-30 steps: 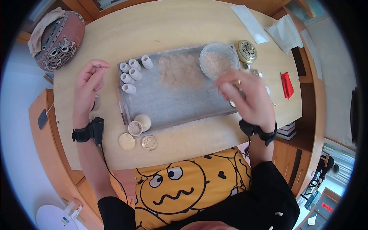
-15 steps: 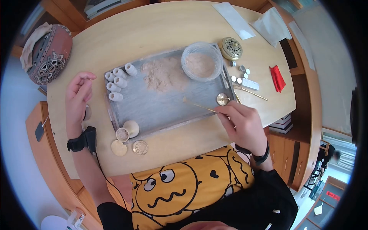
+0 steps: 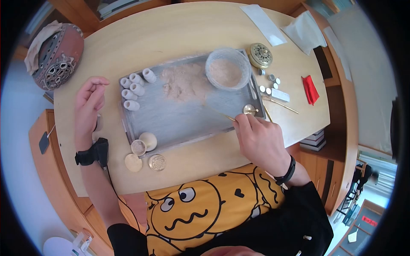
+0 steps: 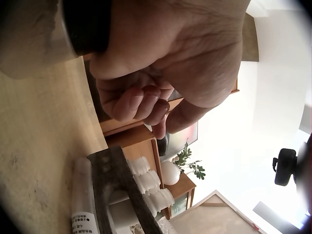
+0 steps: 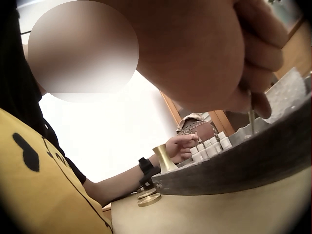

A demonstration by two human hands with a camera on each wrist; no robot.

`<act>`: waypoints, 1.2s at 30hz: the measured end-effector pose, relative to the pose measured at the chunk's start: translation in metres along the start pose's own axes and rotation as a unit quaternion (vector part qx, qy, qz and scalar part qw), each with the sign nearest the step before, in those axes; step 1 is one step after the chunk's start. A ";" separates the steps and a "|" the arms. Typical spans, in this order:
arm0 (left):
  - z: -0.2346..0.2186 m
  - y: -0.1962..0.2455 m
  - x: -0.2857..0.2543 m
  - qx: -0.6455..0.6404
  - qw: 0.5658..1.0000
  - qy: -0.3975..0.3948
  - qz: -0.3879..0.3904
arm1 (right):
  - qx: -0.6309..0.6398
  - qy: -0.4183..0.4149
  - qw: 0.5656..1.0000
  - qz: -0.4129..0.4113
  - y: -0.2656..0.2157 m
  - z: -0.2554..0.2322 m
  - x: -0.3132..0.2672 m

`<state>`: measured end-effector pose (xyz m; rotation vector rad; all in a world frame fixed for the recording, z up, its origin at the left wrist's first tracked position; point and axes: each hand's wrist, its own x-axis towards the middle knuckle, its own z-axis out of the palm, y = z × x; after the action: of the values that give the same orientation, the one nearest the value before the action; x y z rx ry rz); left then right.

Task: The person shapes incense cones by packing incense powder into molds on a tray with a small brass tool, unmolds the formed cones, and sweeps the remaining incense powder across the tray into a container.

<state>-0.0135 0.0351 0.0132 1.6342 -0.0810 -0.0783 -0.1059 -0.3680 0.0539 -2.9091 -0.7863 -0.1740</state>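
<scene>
A thin brass stick [image 3: 223, 114] is lying pinched in the curled fingers of the right hand [image 3: 258, 141], its tip reaching over the grey tray [image 3: 179, 121] toward the powder heap [image 3: 183, 81]. The left hand [image 3: 89, 104] is resting empty, fingers loosely curled, just beside the white cylinders [image 3: 132, 91].

A second ago the right hand [image 3: 258, 141] was raised over the glass bowl [image 3: 227, 68] at the far right end of the grey tray [image 3: 179, 117], hiding part of it. It has since drawn back to the tray's near right edge, and the bowl shows whole. The hand now pinches a thin brass stick [image 3: 223, 114], whose tip has shifted slightly further in over the tray than half a second ago.
</scene>
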 end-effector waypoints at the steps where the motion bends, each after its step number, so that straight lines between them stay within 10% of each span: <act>1: 0.000 0.000 0.000 -0.004 1.000 -0.007 0.000 | 0.001 0.001 1.000 -0.006 0.001 0.002 0.003; 36: 0.003 0.000 0.000 0.008 1.000 -0.012 -0.002 | 0.063 0.134 0.982 0.117 0.024 0.003 0.007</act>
<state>-0.0141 0.0317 0.0129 1.6502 -0.0975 -0.1006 -0.0873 -0.3842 0.0495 -2.7494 -0.3946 -0.4623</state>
